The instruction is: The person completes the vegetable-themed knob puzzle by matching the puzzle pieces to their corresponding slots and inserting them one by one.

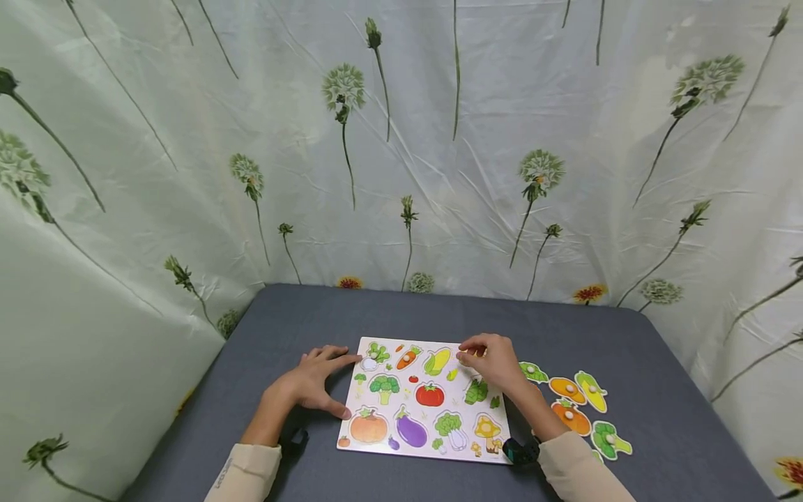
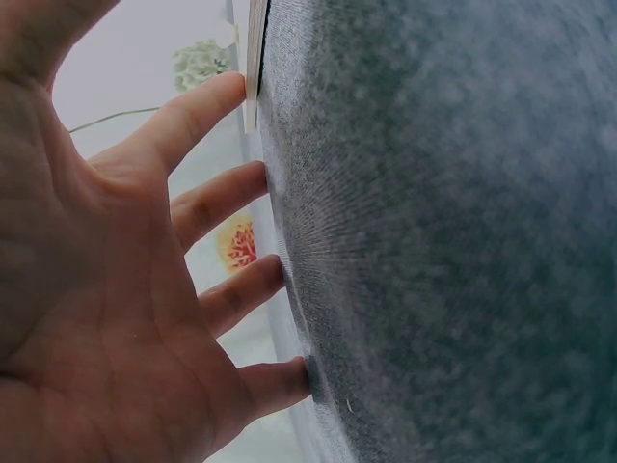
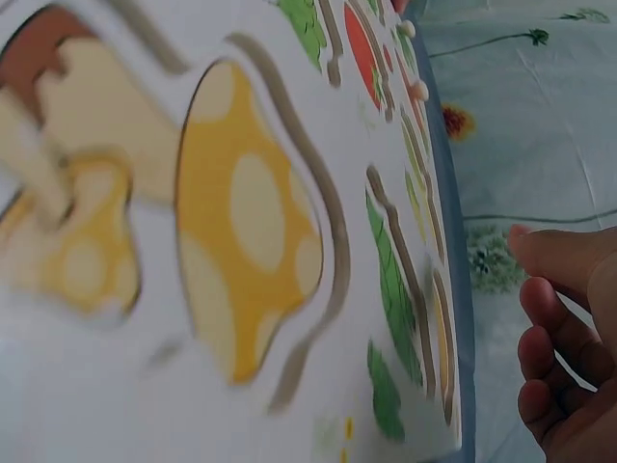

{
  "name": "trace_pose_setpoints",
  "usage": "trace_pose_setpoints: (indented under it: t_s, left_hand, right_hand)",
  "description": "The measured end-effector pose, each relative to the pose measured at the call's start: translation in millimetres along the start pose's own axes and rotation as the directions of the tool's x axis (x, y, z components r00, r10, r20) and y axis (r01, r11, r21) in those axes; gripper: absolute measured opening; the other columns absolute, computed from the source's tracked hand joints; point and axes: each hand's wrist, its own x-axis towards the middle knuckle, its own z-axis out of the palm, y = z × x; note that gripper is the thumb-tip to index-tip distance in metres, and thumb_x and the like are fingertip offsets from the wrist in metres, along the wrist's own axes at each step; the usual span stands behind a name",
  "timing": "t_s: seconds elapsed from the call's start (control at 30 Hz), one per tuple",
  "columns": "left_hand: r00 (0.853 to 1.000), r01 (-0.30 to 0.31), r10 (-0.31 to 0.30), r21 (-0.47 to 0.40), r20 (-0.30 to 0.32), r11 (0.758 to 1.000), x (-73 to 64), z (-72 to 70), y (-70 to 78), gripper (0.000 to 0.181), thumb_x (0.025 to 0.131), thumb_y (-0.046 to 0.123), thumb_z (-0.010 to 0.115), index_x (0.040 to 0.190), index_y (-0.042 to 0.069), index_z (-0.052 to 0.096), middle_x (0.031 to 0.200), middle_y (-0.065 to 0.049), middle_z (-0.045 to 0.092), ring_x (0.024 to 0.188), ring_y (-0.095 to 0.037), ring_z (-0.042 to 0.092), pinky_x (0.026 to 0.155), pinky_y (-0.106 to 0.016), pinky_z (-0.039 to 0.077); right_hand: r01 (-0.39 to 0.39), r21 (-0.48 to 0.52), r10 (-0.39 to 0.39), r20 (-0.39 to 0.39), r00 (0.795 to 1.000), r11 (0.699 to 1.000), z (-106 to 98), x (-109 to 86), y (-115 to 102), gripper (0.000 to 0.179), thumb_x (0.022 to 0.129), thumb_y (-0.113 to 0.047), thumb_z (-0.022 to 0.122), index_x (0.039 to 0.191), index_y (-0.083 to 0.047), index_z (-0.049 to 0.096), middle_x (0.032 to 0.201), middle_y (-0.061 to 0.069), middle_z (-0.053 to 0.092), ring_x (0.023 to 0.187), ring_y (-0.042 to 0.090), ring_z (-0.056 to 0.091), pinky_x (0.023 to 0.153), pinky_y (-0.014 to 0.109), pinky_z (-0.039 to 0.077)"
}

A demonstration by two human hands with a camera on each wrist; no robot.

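Note:
A white vegetable puzzle board (image 1: 401,397) lies on the table, with vegetable pictures in shaped recesses. The carrot piece (image 1: 408,358) at its top sits in place with a pale knob. My left hand (image 1: 311,380) is spread beside the board's left edge; its thumb and index finger touch that edge. In the left wrist view, the other fingertips (image 2: 289,376) rest on the grey cloth. My right hand (image 1: 492,359) hovers over the board's top right corner. Its fingers are loosely curled in the right wrist view, and nothing shows between thumb and fingers (image 3: 547,304).
Loose knobbed pieces lie right of the board, near my right forearm: corn (image 1: 591,392), pumpkin (image 1: 571,417), broccoli (image 1: 610,440), an orange piece (image 1: 567,390) and green ones (image 1: 533,372). A floral curtain (image 1: 401,139) hangs behind the grey table (image 1: 351,310).

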Motion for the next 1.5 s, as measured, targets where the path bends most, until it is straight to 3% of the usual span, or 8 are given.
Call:
trace_pose_setpoints:
  t_s: [0.23, 0.7, 0.87, 1.2, 1.5]
  left_hand:
    - [1.000, 0.000, 0.000, 0.004, -0.008, 1.000, -1.5, -1.7, 0.5, 0.108, 0.064, 0.060, 0.090, 0.156, 0.025, 0.047, 0.162, -0.017, 0.037, 0.145, -0.050, 0.031, 0.112, -0.078, 0.022]
    - [1.000, 0.019, -0.019, -0.003, 0.000, 1.000, -2.9, -1.2, 0.8, 0.107, 0.064, 0.060, 0.091, 0.156, 0.027, 0.047, 0.162, -0.016, 0.036, 0.146, -0.049, 0.029, 0.112, -0.078, 0.022]
    - [1.000, 0.022, -0.022, -0.008, -0.001, 1.000, -2.8, -1.7, 2.3, 0.107, 0.064, 0.060, 0.091, 0.156, 0.026, 0.047, 0.162, -0.016, 0.036, 0.146, -0.049, 0.029, 0.112, -0.079, 0.020]
    - [1.000, 0.007, -0.007, -0.016, -0.003, 1.000, -2.5, -0.9, 2.6, 0.107, 0.064, 0.059, 0.091, 0.156, 0.025, 0.047, 0.162, -0.017, 0.036, 0.145, -0.049, 0.030, 0.111, -0.079, 0.020]
    - [1.000, 0.000, 0.000, -0.016, -0.009, 1.000, -1.6, -0.6, 2.7, 0.107, 0.064, 0.060, 0.090, 0.156, 0.026, 0.047, 0.162, -0.017, 0.036, 0.146, -0.049, 0.030, 0.112, -0.080, 0.018]
  right_hand:
    - [-0.006, -0.045, 0.004, -0.044, 0.999, 0.999, -20.4, -9.2, 17.0, 0.012, 0.086, -0.018, 0.085, 0.096, -0.012, 0.082, 0.080, -0.002, 0.071, 0.071, 0.011, 0.054, 0.062, 0.024, 0.044]
    - [-0.116, -0.106, 0.109, -0.069, 0.992, 0.988, -70.3, -31.7, 46.2, 0.020, 0.091, -0.025, 0.081, 0.104, -0.010, 0.080, 0.092, 0.003, 0.075, 0.077, 0.014, 0.058, 0.063, 0.024, 0.047]
    - [-0.112, -0.142, 0.100, -0.094, 0.991, 0.983, -83.7, -38.1, 57.5, 0.021, 0.091, -0.026, 0.080, 0.103, -0.009, 0.080, 0.088, 0.002, 0.075, 0.073, 0.012, 0.057, 0.061, 0.024, 0.046]
    - [-0.138, -0.188, 0.113, -0.138, 0.984, 0.972, -104.5, -55.0, 80.8, 0.026, 0.092, -0.028, 0.079, 0.104, -0.005, 0.079, 0.083, 0.002, 0.072, 0.069, 0.010, 0.056, 0.060, 0.024, 0.046]
    - [-0.219, -0.229, 0.181, -0.177, 0.968, 0.949, -116.9, -71.1, 102.1, 0.032, 0.091, -0.030, 0.080, 0.101, 0.001, 0.077, 0.080, 0.004, 0.070, 0.069, 0.014, 0.054, 0.057, 0.025, 0.043]
